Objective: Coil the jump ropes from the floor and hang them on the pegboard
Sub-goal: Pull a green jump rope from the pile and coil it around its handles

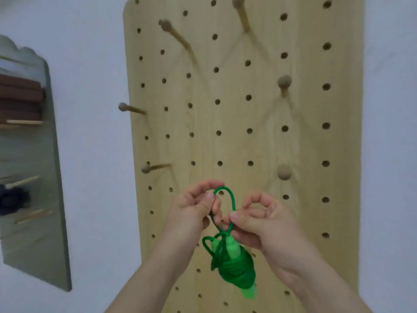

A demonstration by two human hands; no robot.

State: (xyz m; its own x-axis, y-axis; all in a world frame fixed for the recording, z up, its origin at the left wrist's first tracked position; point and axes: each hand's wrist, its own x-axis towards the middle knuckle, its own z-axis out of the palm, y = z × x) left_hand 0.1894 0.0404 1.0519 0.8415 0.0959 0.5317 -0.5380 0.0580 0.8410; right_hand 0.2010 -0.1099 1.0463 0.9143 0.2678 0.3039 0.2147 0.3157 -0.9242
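Observation:
A green jump rope (234,267) hangs as a tight coil wound round its light green handles, in front of the lower part of the wooden pegboard (248,132). A loop of its cord stands up above the coil. My left hand (198,206) pinches the left side of that loop between thumb and fingers. My right hand (259,220) pinches the loop's right side just above the coil. A round-headed wooden peg (283,171) sticks out of the board up and to the right of my hands.
Several more wooden pegs jut from the board, among them one at the left edge (147,168) and one higher on the right (284,82). A grey-green wall shelf (56,199) with pegs and dark items hangs on the white wall at the left.

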